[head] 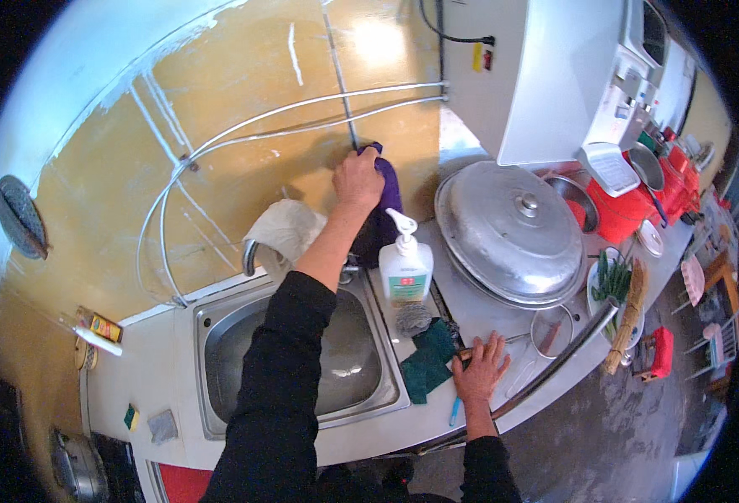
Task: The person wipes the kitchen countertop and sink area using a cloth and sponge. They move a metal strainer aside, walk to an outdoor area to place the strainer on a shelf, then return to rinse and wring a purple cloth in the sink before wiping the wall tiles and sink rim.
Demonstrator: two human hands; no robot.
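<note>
My left hand (pixel 358 180) reaches over the sink (pixel 375 402) to the yellow wall and grips a dark purple cloth (pixel 387 188), which hangs down behind a white pump bottle (pixel 406 267). A pale cloth (pixel 289 232) drapes over the faucet (pixel 250 258) beside my left forearm. On the counter, my right hand (pixel 481 370) rests with fingers spread, next to green scouring pads (pixel 429 364) and a short handle (pixel 465 354) partly under it; whether it holds the handle I cannot tell. A steel wool scrubber (pixel 413 319) sits by the bottle.
A large lidded metal pot (pixel 514 236) stands right of the bottle. Beyond my right hand are a strainer (pixel 551 332), a curved metal pipe (pixel 558 361), a straw brush (pixel 628 314) and a plate of green vegetables (pixel 595 295). A white cabinet (pixel 555 82) juts out above the pot.
</note>
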